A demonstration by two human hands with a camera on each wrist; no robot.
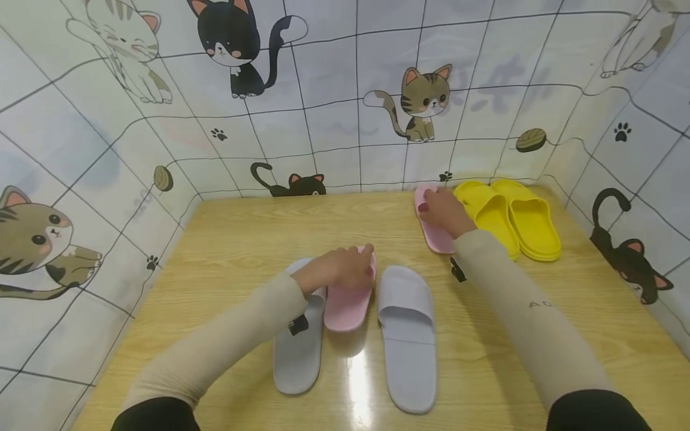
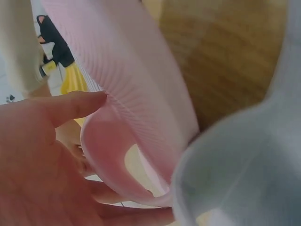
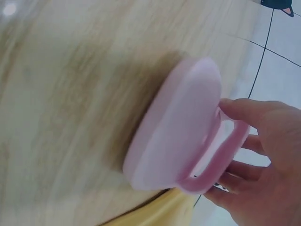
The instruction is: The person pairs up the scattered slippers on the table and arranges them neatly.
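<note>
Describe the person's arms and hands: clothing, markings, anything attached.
The left hand and right hand are bare. The left sleeve and right sleeve are cream, with black fabric farther up each arm. Grey lettering, only partly readable, marks the right one. A small dark piece shows beside each cuff; its purpose is unclear.

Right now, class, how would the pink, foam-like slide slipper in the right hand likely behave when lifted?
The pink, foam-like slide slipper is probably light for its size, as its moulded body looks like foam. Its thick sole should stay fairly stiff, perhaps flexing slightly. Its long, flat shape makes rolling unlikely.
</note>
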